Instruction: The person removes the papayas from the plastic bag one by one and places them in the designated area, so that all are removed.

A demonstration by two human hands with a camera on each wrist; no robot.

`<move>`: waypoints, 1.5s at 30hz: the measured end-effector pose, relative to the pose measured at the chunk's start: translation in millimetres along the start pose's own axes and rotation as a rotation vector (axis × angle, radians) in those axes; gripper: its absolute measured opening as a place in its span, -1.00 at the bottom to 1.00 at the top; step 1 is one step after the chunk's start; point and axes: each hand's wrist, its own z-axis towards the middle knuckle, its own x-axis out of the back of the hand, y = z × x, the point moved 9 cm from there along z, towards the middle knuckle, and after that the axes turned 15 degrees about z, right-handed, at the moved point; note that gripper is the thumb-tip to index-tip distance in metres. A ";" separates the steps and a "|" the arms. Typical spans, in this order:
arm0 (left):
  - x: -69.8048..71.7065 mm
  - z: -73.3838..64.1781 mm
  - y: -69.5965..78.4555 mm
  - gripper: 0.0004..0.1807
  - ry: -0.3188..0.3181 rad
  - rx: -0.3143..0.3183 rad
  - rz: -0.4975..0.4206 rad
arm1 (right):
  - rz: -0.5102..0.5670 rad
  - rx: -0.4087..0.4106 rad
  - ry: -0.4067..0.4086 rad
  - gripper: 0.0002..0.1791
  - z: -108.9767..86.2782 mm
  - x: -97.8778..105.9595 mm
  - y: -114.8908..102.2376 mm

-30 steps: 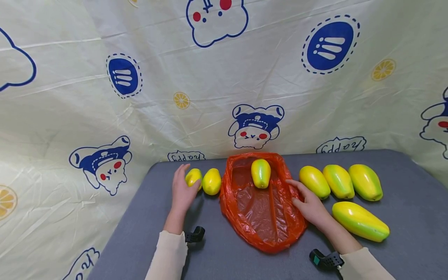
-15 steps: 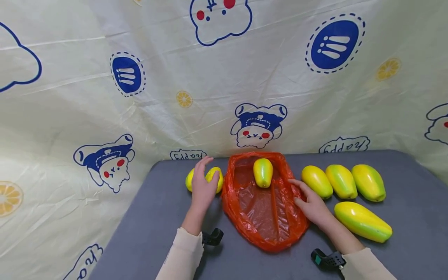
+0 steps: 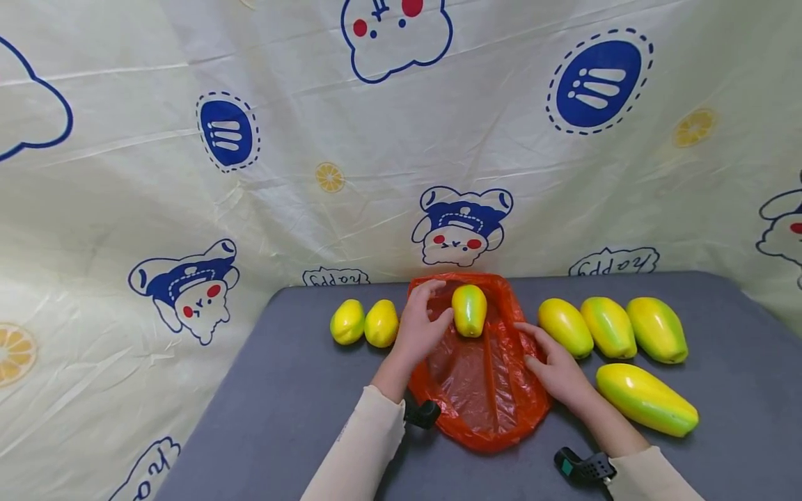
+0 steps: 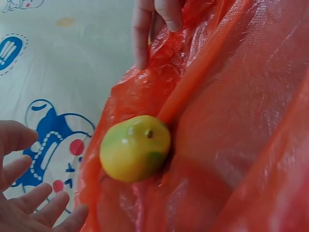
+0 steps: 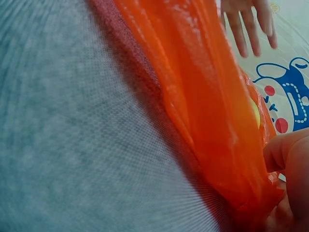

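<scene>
A red plastic bag [image 3: 479,417] lies open-mouthed on the grey table, with one yellow-green papaya [image 3: 468,311] inside at its far end. My left hand [image 3: 421,323] is over the bag's left side, just left of that papaya, fingers spread and nothing in them. In the left wrist view, the papaya [image 4: 135,149] shows its small stem end, apart from the left fingers [image 4: 36,203]. My right hand [image 3: 557,369] holds the bag's right rim. The right wrist view shows the thumb [image 5: 285,150] and fingers at the red film [image 5: 212,121].
Two smaller yellow fruits, one of them a lemon-like fruit [image 3: 347,322], stand left of the bag. To the right is a row of three papayas [image 3: 608,327], with a longer papaya [image 3: 647,399] in front. A printed curtain [image 3: 376,139] hangs behind the table [image 3: 276,390].
My left hand has moved right, from beside the two small yellow fruits to over the bag near the papaya. The right hand has stayed at the bag's rim.
</scene>
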 end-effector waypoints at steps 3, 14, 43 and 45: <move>-12.1 3.7 0.1 -0.42 -0.048 0.010 0.025 | -0.002 -0.004 0.000 -0.38 0.3 -0.2 2.3; -48.8 16.4 -6.3 -0.38 -0.157 0.109 0.080 | -0.009 -0.020 0.006 -0.37 -0.7 1.7 3.5; -71.1 20.4 -22.2 -0.34 -0.151 0.115 0.090 | 0.011 -0.029 0.000 -0.39 2.1 -1.7 5.3; -71.1 20.4 -22.7 -0.34 -0.151 0.112 0.088 | 0.023 -0.044 0.003 -0.39 1.8 -1.5 6.7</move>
